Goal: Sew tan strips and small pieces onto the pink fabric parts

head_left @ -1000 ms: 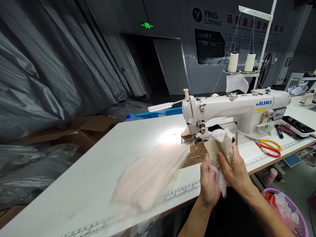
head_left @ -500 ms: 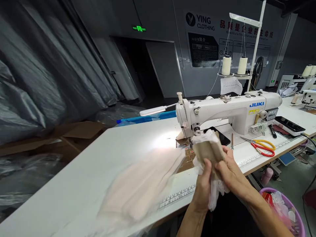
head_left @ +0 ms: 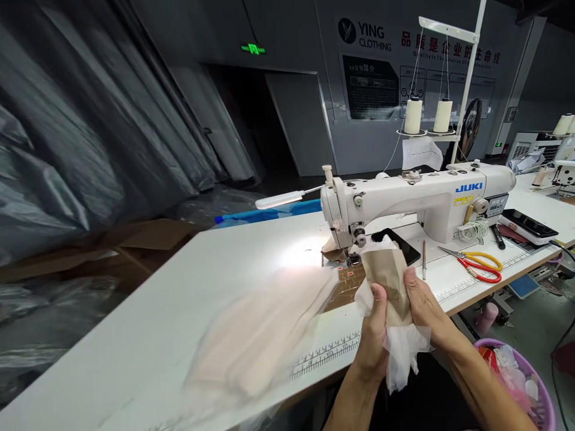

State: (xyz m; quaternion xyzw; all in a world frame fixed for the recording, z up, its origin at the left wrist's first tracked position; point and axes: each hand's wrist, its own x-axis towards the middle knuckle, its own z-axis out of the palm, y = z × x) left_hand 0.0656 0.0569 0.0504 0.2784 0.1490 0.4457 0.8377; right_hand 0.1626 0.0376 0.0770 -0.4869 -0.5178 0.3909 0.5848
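Observation:
In front of the sewing machine [head_left: 395, 200], both hands hold a tan paper-like piece [head_left: 387, 278] with thin white sheer fabric [head_left: 404, 353] behind and below it. My left hand [head_left: 374, 329] is closed on its left side, thumb on top. On the right edge, my right hand [head_left: 426, 308] grips the same bundle, its fingers mostly hidden behind it. A pale pink sheer fabric [head_left: 256, 335] lies spread on the table to the left, reaching toward the machine's needle area. A small brown scrap [head_left: 333, 251] sits beside the presser foot.
Yellow-and-red-handled scissors [head_left: 483, 266], a pencil-like stick [head_left: 424, 260] and a dark phone-like slab [head_left: 399, 242] lie on the white table [head_left: 148, 323]. Two thread cones [head_left: 413, 117] stand behind the machine. A purple basket [head_left: 545, 389] with scraps is at lower right.
The tan piece has been turned and flattened toward me. My right hand's thumb has shifted up along its right edge, and the white fabric hangs out lower. The pink fabric stays put.

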